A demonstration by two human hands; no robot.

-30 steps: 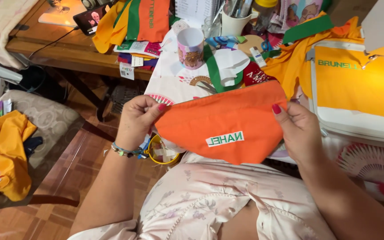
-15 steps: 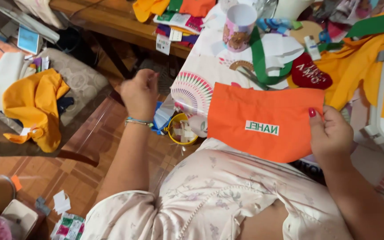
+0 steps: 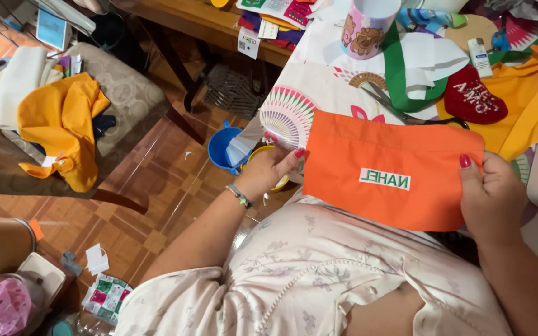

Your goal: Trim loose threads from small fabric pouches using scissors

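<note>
The orange cloth piece (image 3: 393, 177) is held up flat over the person's lap, just in front of the messy table (image 3: 319, 81). It has a small white label (image 3: 385, 179) sewn near its middle. The right hand (image 3: 492, 198) pinches the right edge of the orange cloth, thumb on top and the other fingers tucked behind. The left hand (image 3: 268, 171) sits at the left edge of the cloth with its thumb pressed near the corner, but I cannot tell for sure if the fingers really grip the cloth or only touch it. To hold it well, I think both hands should pinch their edges evenly and pull gently apart, so the cloth stays smooth and the label stays easy to see. Pulling too hard on one side would likely tilt it or make wrinkles. Just above the orange cloth lie scissors (image 3: 406, 112), partly under a green strip (image 3: 400, 74), and a dark red felt shape (image 3: 473, 96). A mug (image 3: 368, 25) stands farther up from the cloth. To the upper right of the cloth is yellow fabric (image 3: 530, 99). Left of the cloth and lower down, on the floor, sit a blue cup (image 3: 222, 148) and a yellow bowl (image 3: 263, 163), close to the left hand. Far to the left of the cloth, another yellow garment (image 3: 63, 124) lies on a chair.
</note>
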